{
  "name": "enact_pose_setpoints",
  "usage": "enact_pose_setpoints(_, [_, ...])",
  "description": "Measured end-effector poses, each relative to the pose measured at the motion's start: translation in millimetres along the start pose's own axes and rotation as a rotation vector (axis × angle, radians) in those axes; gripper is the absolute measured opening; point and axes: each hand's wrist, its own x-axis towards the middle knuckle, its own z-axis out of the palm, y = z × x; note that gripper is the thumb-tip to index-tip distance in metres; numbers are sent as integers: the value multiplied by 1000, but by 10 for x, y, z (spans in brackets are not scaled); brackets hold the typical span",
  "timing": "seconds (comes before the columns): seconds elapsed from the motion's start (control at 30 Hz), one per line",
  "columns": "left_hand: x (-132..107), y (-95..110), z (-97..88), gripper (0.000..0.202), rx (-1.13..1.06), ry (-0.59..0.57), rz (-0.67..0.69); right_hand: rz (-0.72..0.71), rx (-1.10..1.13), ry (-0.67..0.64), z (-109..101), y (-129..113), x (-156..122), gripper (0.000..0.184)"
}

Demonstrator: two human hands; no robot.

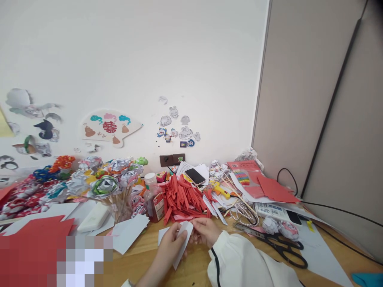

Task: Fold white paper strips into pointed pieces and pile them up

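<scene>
While the left hand (172, 242) pinches a white paper strip (179, 255) between thumb and fingers, the right hand (208, 230) has its fingertips drawn together at the strip's far end; from where I stand, I couldn't say whether they grip it too. That strip is on the near side of the red paper heap (183, 195), its long axis slanting from the heap toward the person and leftward. Scissors (279, 246) lie right of the heap, nearer the person.

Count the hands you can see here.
2: the left hand holds white paper; the right hand is beside it, near the paper's upper end. Pixelation at lower left could hide others.
</scene>
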Motion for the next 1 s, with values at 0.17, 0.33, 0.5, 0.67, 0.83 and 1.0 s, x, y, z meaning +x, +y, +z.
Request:
enact_pose_setpoints(0.17, [-3,-14,6,27,26,-1,51,-2,-120,-9,-77,77,44,39])
enact_pose_setpoints(0.33, [-33,13,27,23,78,33,35,-42,-300,77,-63,14,20,38])
enact_pose_setpoints(0.5, [-50,36,23,24,108,16,41,-126,-387,118,-59,-4,7,35])
enact_pose_setpoints(0.67, [-40,22,11,29,111,4,29,-161,-497,161,-105,47,26,31])
enact_pose_setpoints(0.83, [-57,69,23,33,112,-7,0,-165,-572,147,-95,24,11,28])
enact_pose_setpoints(1.0, [-67,102,20,29,120,11,0,-185,-608,145,-61,-10,-14,24])
